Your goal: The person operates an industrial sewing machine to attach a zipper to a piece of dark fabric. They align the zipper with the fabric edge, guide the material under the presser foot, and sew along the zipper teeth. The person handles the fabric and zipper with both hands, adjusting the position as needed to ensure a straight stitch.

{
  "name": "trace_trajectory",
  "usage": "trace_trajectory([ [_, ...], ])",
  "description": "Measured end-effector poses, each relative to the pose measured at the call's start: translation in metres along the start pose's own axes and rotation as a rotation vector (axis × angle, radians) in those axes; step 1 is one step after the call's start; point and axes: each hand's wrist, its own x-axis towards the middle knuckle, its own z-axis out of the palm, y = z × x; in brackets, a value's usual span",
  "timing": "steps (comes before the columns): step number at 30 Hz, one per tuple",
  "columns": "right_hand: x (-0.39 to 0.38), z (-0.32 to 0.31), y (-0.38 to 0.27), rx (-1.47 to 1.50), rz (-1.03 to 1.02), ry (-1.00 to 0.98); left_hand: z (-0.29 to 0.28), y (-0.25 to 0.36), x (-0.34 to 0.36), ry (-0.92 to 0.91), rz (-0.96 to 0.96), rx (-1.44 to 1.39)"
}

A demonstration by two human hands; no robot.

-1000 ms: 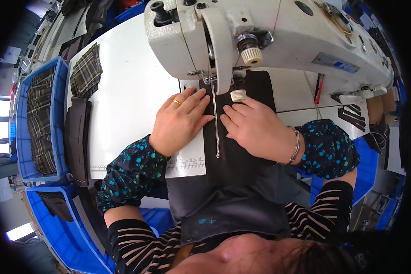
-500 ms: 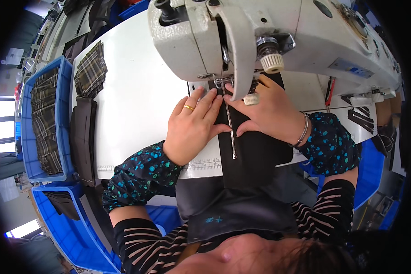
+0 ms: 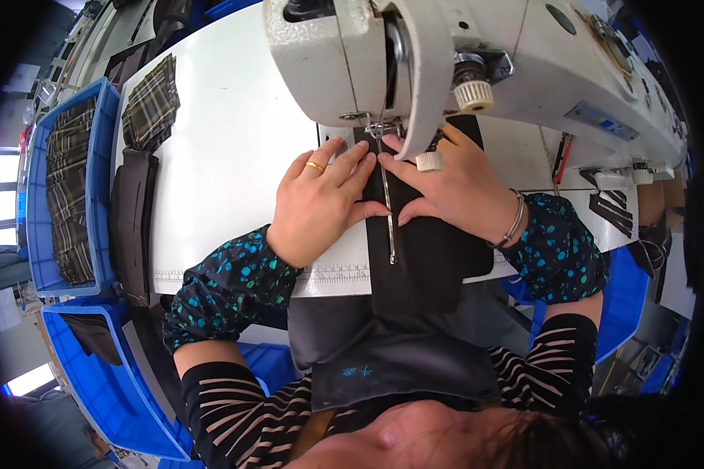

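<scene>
Black fabric [image 3: 430,234] with a silver zipper [image 3: 386,205] lies mid-frame, running under the needle of the grey sewing machine [image 3: 477,55] and hanging off the near edge of the white table [image 3: 227,117]. Left hand [image 3: 321,199] presses flat, fingers spread, just left of the zipper; right hand [image 3: 454,184] flat on its right. Bare tabletop opens toward upper left, up to plaid pieces [image 3: 150,102]. Blue bins [image 3: 35,234] line the left edge.

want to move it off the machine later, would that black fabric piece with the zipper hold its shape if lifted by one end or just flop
Probably flops: the black fabric piece already drapes limp over the table edge toward the lap. The zipper lies straight along it and may stiffen that line a little. It likely slides easily, since both the left hand and right hand press it flat.
</scene>
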Motion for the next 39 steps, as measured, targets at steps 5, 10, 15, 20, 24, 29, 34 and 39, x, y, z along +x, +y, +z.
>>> trace_trajectory([
  [5,0.001,0.000,0.004,-0.012,-0.025,0.035,-0.002,-0.001,0.003,0.004,0.008,0.067],
  [10,0.001,0.002,0.004,-0.064,-0.030,0.118,-0.001,-0.001,0.001,-0.001,-0.006,0.027],
  [15,0.002,0.016,0.009,-0.085,0.060,0.101,0.000,0.000,0.002,0.003,-0.001,0.044],
  [20,0.003,0.021,0.007,-0.073,0.076,0.116,-0.001,-0.001,0.002,0.017,0.005,0.060],
  [24,-0.004,-0.004,-0.028,-0.138,0.076,0.042,0.002,-0.004,-0.003,0.019,-0.003,0.001],
  [29,-0.057,-0.019,-0.104,0.231,-0.008,-0.144,-0.007,0.000,-0.024,0.044,-0.104,-0.079],
  [34,-0.077,0.004,-0.104,0.404,0.088,-0.016,-0.029,0.031,-0.056,0.107,-0.297,-0.150],
  [39,-0.074,-0.006,-0.090,1.038,0.398,0.110,-0.020,0.062,-0.075,0.337,-0.123,-0.295],
])
